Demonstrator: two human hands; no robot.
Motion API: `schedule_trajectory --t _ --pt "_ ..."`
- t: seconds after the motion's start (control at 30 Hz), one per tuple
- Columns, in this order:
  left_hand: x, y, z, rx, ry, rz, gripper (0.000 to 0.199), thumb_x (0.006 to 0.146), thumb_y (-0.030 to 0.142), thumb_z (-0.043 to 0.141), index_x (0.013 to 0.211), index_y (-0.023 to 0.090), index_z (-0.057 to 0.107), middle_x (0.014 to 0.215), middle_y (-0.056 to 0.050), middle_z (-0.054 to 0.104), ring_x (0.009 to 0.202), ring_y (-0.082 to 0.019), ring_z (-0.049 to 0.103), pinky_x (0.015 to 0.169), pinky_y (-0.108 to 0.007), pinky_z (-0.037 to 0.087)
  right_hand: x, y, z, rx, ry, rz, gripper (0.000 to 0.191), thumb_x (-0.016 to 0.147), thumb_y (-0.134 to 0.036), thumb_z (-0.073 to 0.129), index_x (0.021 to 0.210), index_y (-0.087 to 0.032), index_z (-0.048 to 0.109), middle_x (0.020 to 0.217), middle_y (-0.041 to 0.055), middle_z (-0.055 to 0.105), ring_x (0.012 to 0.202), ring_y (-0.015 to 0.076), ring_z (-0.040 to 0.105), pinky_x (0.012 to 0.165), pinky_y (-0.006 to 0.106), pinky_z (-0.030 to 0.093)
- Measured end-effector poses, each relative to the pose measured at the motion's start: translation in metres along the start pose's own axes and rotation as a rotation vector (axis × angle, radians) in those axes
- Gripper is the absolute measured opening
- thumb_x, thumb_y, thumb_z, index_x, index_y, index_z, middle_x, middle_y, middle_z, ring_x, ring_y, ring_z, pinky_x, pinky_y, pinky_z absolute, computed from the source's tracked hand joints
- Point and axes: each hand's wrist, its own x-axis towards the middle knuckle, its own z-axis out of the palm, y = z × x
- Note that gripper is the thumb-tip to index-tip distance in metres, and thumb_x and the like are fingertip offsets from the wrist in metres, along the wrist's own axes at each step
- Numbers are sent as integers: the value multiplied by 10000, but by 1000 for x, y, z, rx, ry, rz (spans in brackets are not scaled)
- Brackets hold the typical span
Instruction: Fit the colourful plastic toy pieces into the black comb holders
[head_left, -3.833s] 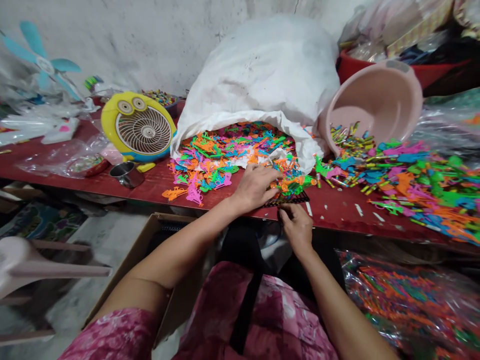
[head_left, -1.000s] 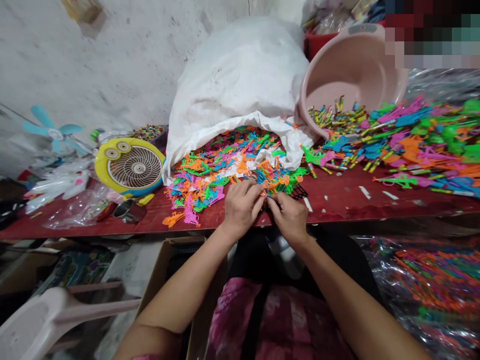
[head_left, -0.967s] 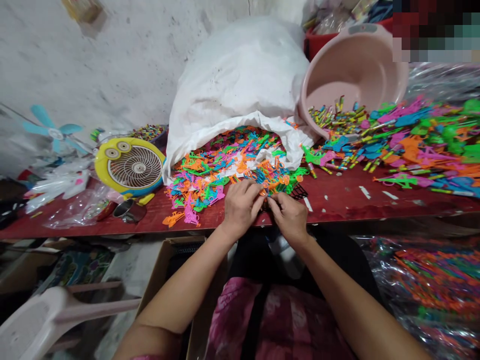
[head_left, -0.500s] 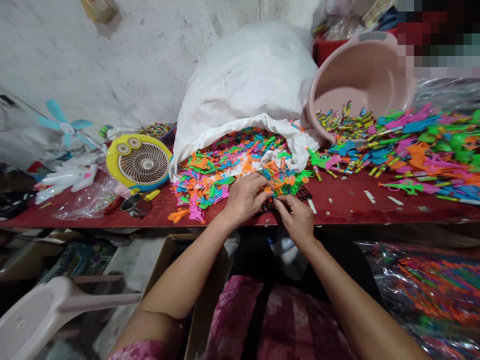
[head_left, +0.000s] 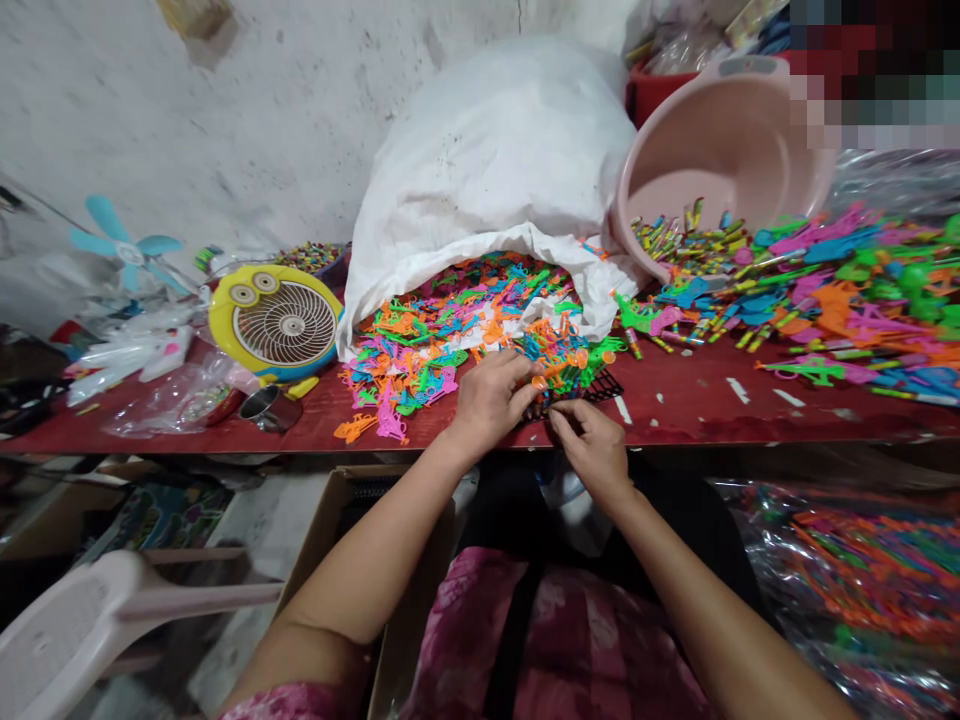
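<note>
At the table's front edge, my left hand has its fingers closed on a small orange plastic piece. My right hand is beside it on the right, thumb and forefinger pinched together; whatever is between them is too small to make out. Both hands are over a black plastic grid rack, which they partly cover. Coloured plastic toy pieces stand crowded on the rack. Just behind, a pile of loose bright plastic pieces spills from a large white sack.
A yellow fan and a metal cup stand left on the red table. To the right, a pink basin lies tipped beside a heap of assembled-looking toys. Below are a cardboard box and a plastic stool.
My right hand has drawn slightly down and away from my left fingers, widening the gap between them. My left hand has stayed nearly in place.
</note>
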Motion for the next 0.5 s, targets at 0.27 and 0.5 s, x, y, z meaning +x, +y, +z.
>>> schedule_trajectory --t 0.27,0.5 --pt "-1 -5 9 -10 30 -14 69 867 240 685 834 209 633 846 -14 681 840 -178 635 763 -297 491 1 -6 8 10 -59 -4 178 928 -310 529 901 -211 674 848 30 703 752 162 652 691 275 481" --pt "-1 -3 5 33 20 -55 336 831 239 710 1147 218 598 987 -36 708 896 -203 657 770 -319 520 3 -2 -5 3 128 93 197 914 -357 544 848 -209 657 741 19 666 653 159 602 632 276 469"
